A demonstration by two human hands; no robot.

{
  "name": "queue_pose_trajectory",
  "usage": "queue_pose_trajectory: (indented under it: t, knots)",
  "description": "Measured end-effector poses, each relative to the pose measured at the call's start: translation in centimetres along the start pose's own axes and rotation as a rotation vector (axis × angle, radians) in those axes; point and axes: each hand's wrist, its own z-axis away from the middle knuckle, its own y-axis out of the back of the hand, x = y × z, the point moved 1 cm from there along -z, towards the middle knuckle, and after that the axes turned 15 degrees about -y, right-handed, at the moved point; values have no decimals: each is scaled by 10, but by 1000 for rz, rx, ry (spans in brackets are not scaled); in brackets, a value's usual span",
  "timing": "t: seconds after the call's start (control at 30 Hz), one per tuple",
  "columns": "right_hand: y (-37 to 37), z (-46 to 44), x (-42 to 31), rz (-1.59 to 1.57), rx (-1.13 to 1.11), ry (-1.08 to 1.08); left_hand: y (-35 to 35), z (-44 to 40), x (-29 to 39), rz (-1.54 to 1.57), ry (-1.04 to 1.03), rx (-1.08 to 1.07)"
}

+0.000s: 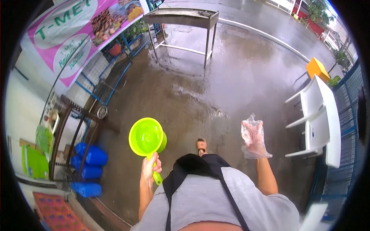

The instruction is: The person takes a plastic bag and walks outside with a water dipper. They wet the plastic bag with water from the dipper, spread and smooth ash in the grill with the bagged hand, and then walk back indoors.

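My left hand (pixel 151 168) is wrapped round the handle of a lime green water dipper (pixel 163 141), held out over the wet ground. The dipper's round mouth faces up toward me and shiny glints show inside; whether it holds water I cannot tell. A loose, clear plastic glove (pixel 249 152) covers my right hand (pixel 253 133), which is held out to the right. Its fingers look loosely extended under the wrinkled plastic, and I see nothing held in them.
A metal stand (pixel 181 17) is ahead on the wet pavement (pixel 173 84). White plastic chairs (pixel 318 131) line the right side by a blue fence (pixel 343 154). Blue containers (pixel 94 156) and a dark rack (pixel 61 134) stand left, under a pink and white banner (pixel 73 40).
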Motion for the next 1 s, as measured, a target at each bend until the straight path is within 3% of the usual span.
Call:
queue_pose_trajectory:
  t: [0.07,0.13,0.17,0.2,0.27,0.3,0.4,0.53,0.6,0.67,0.83,1.0]
  knots:
    - [-34,-74,-52,2,-47,10,-27,-71,32,-21,27,85]
    - [-90,-144,-103,55,372,33,-45,-145,57,-42,32,108]
    - [-63,-201,-123,353,115,-108,-52,-179,69,-34,23,78]
    - [-83,-229,-140,359,119,-118,-58,-211,80,-20,13,49]
    - [-138,-292,-168,130,-60,11,-71,-279,102,-21,10,61]
    - [-151,-329,-184,151,-213,-24,-75,-315,111,-13,-6,55]
    - [-204,-428,-230,215,-380,-28,-91,-425,139,-27,-36,55]
    - [-230,-564,-272,280,-375,52,-98,-571,177,-71,-45,-5]
    - [-237,-625,-293,156,-322,-8,-106,-645,206,-85,-49,-50]
    - [-247,-678,-318,-3,-221,114,-119,-721,238,-125,-56,-69]
    - [-288,-786,-404,331,28,97,-152,-890,305,-220,-42,-120]
    - [-322,-907,-478,347,182,97,-175,-1066,358,-262,-73,-189]
